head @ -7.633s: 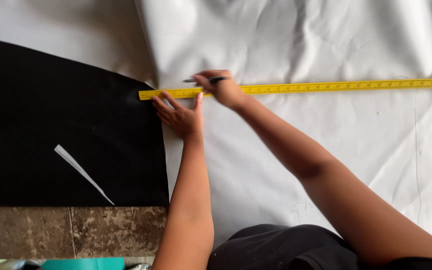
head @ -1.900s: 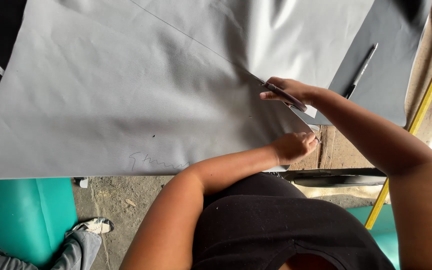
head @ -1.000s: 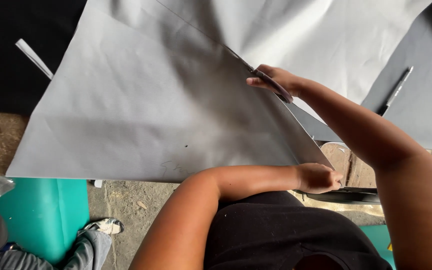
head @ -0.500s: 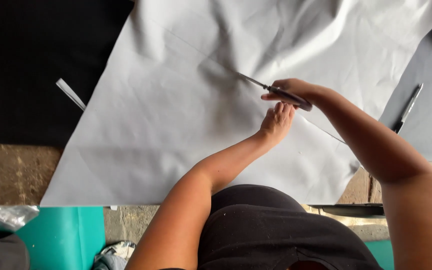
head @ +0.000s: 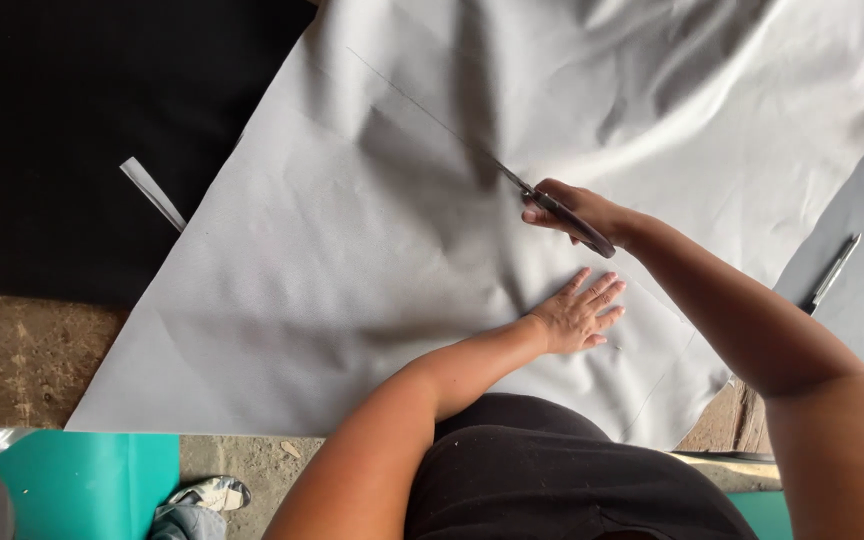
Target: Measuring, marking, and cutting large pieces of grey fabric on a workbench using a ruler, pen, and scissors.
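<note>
Across the surface (head: 22,350) in the head view I see a large grey sheet (head: 352,280) spread wide, partly overlapping a black sheet (head: 72,120). My right hand (head: 577,210) is closed around the dark handles of the scissors (head: 552,205), whose blades point up-left along a thin drawn line on the grey sheet. My left hand (head: 582,312) lies flat with fingers spread, pressing the grey sheet just below the scissors. A pen (head: 832,272) rests on darker material at right, well apart.

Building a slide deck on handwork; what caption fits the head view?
Right hand runs scissors through grey sheet; left hand presses it flat.
</note>
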